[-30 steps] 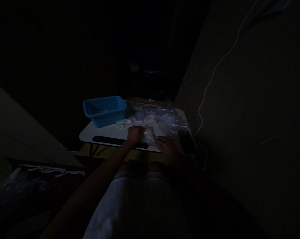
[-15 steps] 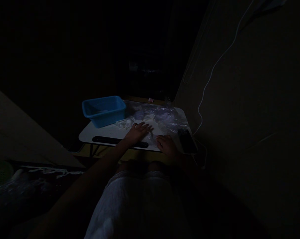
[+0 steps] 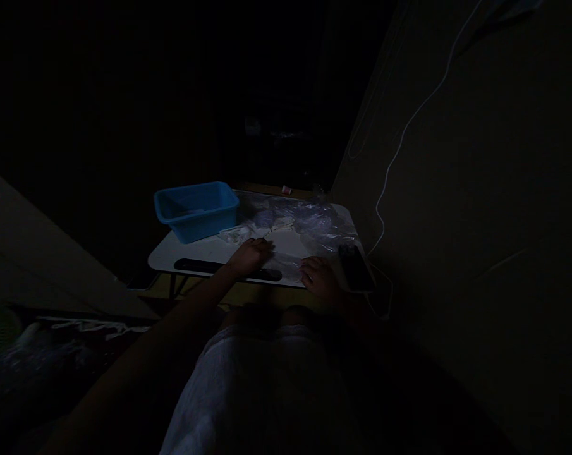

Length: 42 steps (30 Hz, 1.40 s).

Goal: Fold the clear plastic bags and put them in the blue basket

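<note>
A clear plastic bag point(image 3: 286, 265) lies stretched between my hands near the front edge of a small white table point(image 3: 165, 256). My left hand point(image 3: 250, 256) is closed at the bag's left end, its fingers curled down. At the other end, my right hand point(image 3: 320, 277) has its fingers bent around the bag's edge. Just beyond my left hand sits a whitish bundle point(image 3: 236, 235), too dark to name. More crumpled clear plastic point(image 3: 321, 224) spreads over the far right of the table.
A blue plastic basin point(image 3: 203, 224) stands at the table's left. A dark phone-like object point(image 3: 355, 268) rests near the right edge. Along the right wall point(image 3: 480, 189) hangs a white cable point(image 3: 399, 145). A small pinkish-white item point(image 3: 286, 189) is behind the table. The room is very dark.
My left hand has drawn back to the left and its spread fingers have closed. The plastic between the hands now looks pulled flatter. My right hand has barely moved.
</note>
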{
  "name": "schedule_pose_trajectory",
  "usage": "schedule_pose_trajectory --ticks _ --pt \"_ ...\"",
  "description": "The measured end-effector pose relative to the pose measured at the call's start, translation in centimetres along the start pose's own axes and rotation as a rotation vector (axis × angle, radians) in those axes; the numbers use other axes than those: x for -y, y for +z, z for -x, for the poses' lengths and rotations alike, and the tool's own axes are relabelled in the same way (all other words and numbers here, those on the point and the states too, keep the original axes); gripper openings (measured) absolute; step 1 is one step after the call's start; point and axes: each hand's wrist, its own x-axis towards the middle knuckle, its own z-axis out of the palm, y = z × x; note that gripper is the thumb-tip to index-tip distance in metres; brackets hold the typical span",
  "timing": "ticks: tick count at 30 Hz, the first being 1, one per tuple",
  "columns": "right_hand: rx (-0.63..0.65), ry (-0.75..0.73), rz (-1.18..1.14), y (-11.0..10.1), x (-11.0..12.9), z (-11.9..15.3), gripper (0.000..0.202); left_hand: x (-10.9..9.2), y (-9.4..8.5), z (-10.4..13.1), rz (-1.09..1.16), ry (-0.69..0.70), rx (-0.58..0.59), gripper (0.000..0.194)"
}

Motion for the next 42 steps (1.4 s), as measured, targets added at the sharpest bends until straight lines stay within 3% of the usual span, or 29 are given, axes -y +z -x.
schedule_pose_trajectory --ticks 6,12,21,31,42 --pt "-0.012 -0.014 -0.022 -0.1 0.0 1.0 0.023 0.2 0.3 0.6 0.105 0.031 0.025 0.027" --pt "-0.033 -0.033 -0.042 -0.1 -0.3 1.7 0.019 -1.4 0.6 1.3 0.317 0.013 -0.012 0.038" --pt "-0.026 -0.086 -0.022 0.2 -0.9 1.7 0.019 -1.9 1.1 2.1 0.281 -0.012 -0.067 0.029" --pt "-0.015 -0.024 -0.08 0.5 -1.3 1.7 0.02 -1.8 1.7 2.4 0.173 0.012 -0.063 0.025" --pt "-0.048 0.004 -0.13 0.1 -1.3 1.7 0.017 -2.4 0.3 3.2 0.281 0.0 -0.071 0.035"
